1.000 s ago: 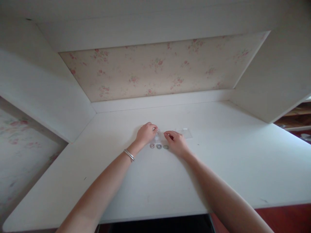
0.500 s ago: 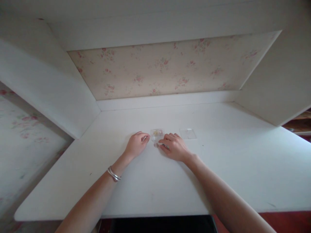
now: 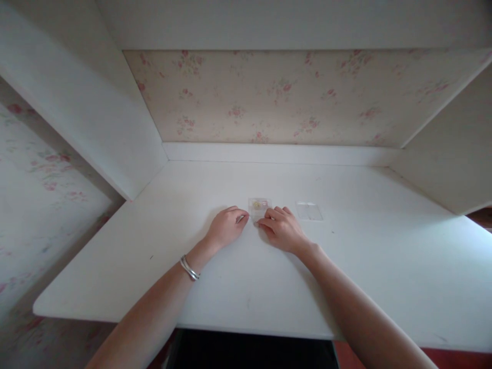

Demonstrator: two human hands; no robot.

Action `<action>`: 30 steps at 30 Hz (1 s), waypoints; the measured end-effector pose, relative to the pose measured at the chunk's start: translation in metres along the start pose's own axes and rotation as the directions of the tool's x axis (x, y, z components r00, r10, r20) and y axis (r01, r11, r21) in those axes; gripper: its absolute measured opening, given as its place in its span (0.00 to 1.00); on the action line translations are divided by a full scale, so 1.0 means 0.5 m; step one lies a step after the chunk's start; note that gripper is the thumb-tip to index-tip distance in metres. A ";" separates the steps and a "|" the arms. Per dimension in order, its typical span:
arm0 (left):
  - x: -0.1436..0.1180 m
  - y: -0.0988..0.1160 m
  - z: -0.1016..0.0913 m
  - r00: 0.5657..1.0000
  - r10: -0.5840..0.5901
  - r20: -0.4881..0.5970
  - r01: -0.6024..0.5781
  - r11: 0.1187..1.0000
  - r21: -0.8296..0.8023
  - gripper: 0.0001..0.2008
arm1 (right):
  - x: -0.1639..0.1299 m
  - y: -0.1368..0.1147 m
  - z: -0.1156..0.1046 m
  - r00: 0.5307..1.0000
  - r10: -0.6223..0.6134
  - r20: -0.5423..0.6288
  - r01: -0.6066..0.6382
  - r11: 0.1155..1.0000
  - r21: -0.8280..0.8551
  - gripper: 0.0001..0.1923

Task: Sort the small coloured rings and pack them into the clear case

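Note:
A small clear plastic box lies on the white desk with small yellow and reddish things in it. My left hand rests at the box's left front corner, thumb and forefinger pressed together; whether anything is between them is hidden. In front of the box, my right hand has its thumb and forefinger closed on a small round piece, mostly covered by the fingertips. Its other fingers curl over the box's right side. A clear flat lid-like piece lies apart, to the right of that hand.
The white desk runs back to a low ledge under floral wallpaper. A side panel rises at the left, another at the right. An overhead board spans the top. Tiny dark specks dot the desktop.
The view has shifted, moving everything slightly right. The round piece, lying plainly before the right fingertips earlier, is now mostly covered by them. My left hand keeps its pinch beside the box.

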State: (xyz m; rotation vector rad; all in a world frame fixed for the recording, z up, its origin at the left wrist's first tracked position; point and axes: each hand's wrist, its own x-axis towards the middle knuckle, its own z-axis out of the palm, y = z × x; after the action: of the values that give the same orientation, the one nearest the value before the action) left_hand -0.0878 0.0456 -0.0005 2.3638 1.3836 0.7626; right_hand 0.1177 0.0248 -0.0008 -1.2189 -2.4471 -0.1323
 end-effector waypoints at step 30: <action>-0.001 0.033 0.029 0.985 0.069 0.160 -0.089 0.988 0.122 0.14 | 0.022 0.108 0.049 0.748 0.609 -0.263 -0.436 0.750 0.497 0.13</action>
State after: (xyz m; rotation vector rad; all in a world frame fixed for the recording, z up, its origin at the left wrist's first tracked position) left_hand -0.0679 0.0373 -0.0043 2.5305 1.3170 0.5092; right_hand 0.1464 0.0726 -0.0241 -1.4631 -1.5714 0.2557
